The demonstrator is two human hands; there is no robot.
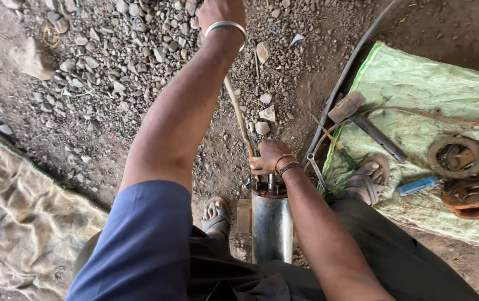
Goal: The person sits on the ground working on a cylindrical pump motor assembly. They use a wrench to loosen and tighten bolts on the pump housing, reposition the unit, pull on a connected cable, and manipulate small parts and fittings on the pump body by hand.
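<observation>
Head view, looking down at the ground between the person's feet.

Item 1: steel cylinder, smooth, bright metal, standing upright on the dirt between the two sandalled feet; a rusty ring and a short shaft are showing at its top end. What lies inside is not showing.

Item 2: right hand, sitting closed at the cylinder's top, gripping the lower end of a long wooden handle; cord bracelets are circling the wrist.

Item 3: left hand, reaching up and away, closed around the upper end of the same handle at the top edge of the frame; a plain metal bangle is ringing the wrist. The fingers are partly cropped.

Item 4: green woven sheet, crinkled, lying on the ground at the right. On it are resting a hammer with a rusty head, a blue-handled tool, and rusty round metal parts near its right edge.

Item 5: spanner, slim, grey, lying at the sheet's near-left edge beside the right foot.

Item 6: coarse burlap sack, tan, rumpled, lying at the left.

Item 7: ground, brown dirt strewn with grey gravel.
</observation>
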